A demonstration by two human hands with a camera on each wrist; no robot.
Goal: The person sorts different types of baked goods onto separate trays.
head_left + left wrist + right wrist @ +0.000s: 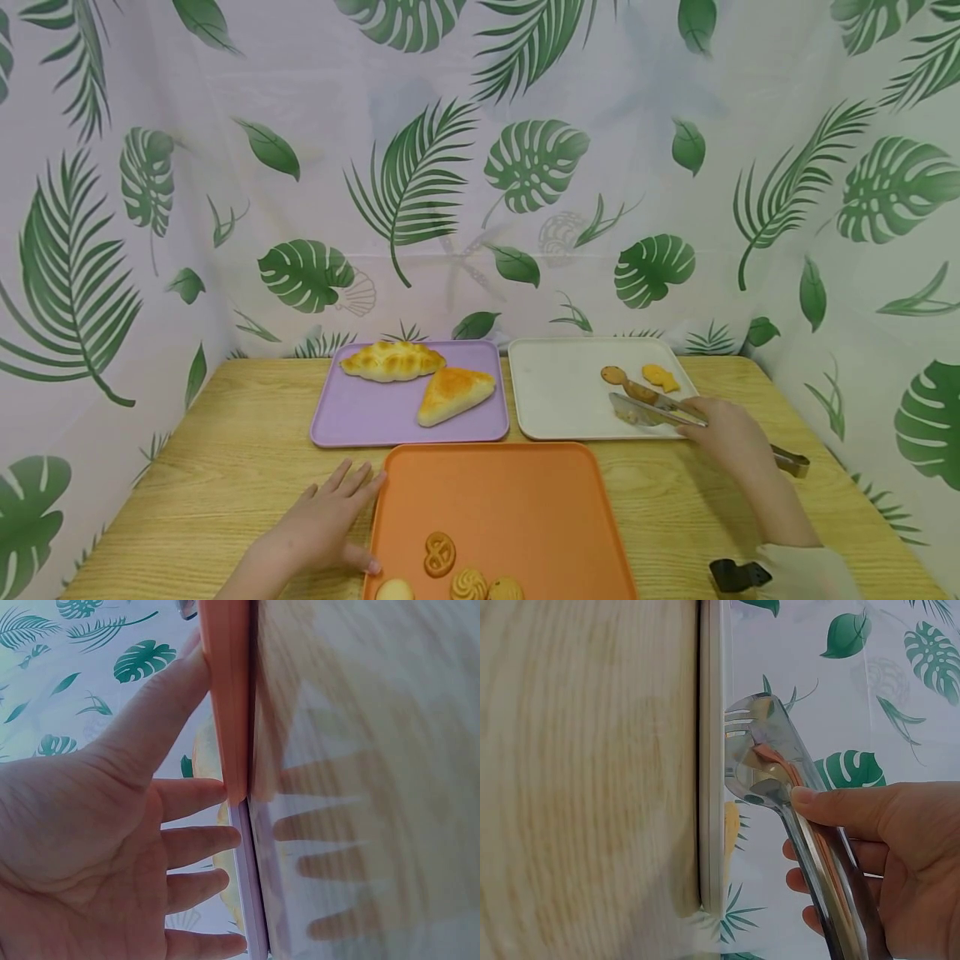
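Observation:
My right hand (726, 433) holds a pair of metal tongs (791, 460) low over the right part of the white tray (555, 392). A brown cookie (641, 392) lies between the tong ends, partly hidden by them. Beside it on that tray are a round brown cookie (612, 375) and a yellow fish-shaped cookie (660, 377). In the right wrist view thumb and fingers grip the tongs (804, 859) along their arms. My left hand (318, 521), fingers spread, touches the left rim of the orange tray (495, 492) with thumb and a fingertip.
On the orange tray lie a pretzel-shaped cookie (439, 554), a swirl cookie (469, 585) and other round cookies at the near edge. Behind it, a purple tray (360, 425) holds a braided bread (392, 362) and a triangular bread (456, 397). A black strap (738, 575) is by the right sleeve.

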